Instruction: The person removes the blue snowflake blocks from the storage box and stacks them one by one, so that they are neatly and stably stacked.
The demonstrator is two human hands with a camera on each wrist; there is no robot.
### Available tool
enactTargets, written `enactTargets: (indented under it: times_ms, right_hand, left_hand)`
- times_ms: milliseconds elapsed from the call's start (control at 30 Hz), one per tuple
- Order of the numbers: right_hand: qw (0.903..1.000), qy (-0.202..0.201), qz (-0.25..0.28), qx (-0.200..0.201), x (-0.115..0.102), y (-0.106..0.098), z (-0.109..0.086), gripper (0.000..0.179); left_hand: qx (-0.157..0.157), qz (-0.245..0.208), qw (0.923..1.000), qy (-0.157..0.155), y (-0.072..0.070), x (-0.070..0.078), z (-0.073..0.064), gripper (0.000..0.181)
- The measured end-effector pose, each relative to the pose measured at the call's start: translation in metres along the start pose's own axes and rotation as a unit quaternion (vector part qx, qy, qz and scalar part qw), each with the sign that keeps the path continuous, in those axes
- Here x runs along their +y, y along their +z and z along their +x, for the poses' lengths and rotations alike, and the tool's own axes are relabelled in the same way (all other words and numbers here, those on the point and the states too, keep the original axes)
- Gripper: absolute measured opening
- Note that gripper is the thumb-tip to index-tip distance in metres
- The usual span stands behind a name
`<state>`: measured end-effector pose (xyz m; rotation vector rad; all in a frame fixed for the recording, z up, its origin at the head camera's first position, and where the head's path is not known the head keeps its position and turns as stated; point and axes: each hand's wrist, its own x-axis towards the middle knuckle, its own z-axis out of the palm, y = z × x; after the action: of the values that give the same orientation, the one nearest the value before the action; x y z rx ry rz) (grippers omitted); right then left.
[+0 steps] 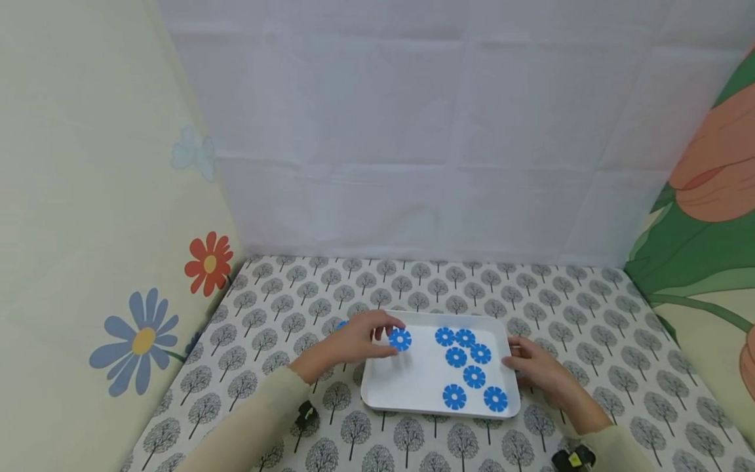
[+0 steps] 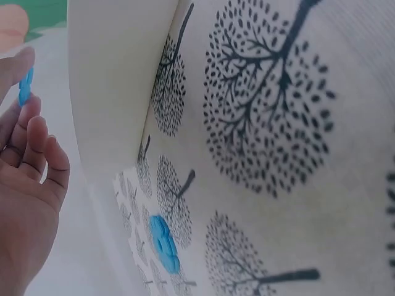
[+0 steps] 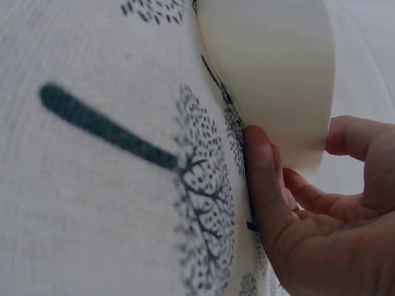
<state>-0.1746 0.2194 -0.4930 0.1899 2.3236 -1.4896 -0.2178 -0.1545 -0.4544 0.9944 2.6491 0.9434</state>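
Observation:
Between thumb and fingertips, my left hand (image 1: 364, 337) pinches a blue notched, flower-shaped disc (image 1: 400, 339) over the left part of a white rectangular tray (image 1: 407, 387). In the left wrist view that disc (image 2: 25, 86) is seen edge-on, with the other fingers loosely bent below it. My right hand (image 1: 539, 370) holds the tray's right edge. Its thumb lies at the rim and its fingers are against the outer wall (image 3: 278, 80) in the right wrist view. Several more blue discs (image 1: 474, 377) lie flat in the tray's right half.
Another blue disc (image 2: 164, 243) lies on the tree-patterned cloth (image 1: 318, 288) outside the tray; in the head view the left hand mostly hides it. A white sheet (image 1: 413, 131) hangs behind the table. Panels with printed flowers (image 1: 141, 341) stand at both sides.

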Motion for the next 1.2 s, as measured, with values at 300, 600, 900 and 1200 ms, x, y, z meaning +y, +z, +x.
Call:
enactTargets:
  times_ms: [300,600,900,1200]
  right_hand:
    - [1.0000,0.000,0.004,0.002,0.000,0.000,-0.001,0.058]
    - [0.9999,0.003,0.010,-0.003,0.000,0.000,-0.001,0.059]
    - [0.9995,0.026,0.018,-0.007,-0.006,-0.002,-0.001,0.063]
    - [0.9975,0.044,0.043,-0.034,-0.008,-0.011,0.002,0.069]
  left_hand:
    - [0.050,-0.023,0.9971,-0.052,-0.013,-0.013,-0.015,0.047]
    - [0.088,-0.055,0.9910,-0.085,-0.023,-0.034,-0.028,0.051]
    - [0.108,-0.064,0.9851,-0.117,-0.029,-0.061,-0.040,0.050]
    - [0.098,-0.048,0.9806,-0.163,-0.032,-0.076,-0.046,0.048]
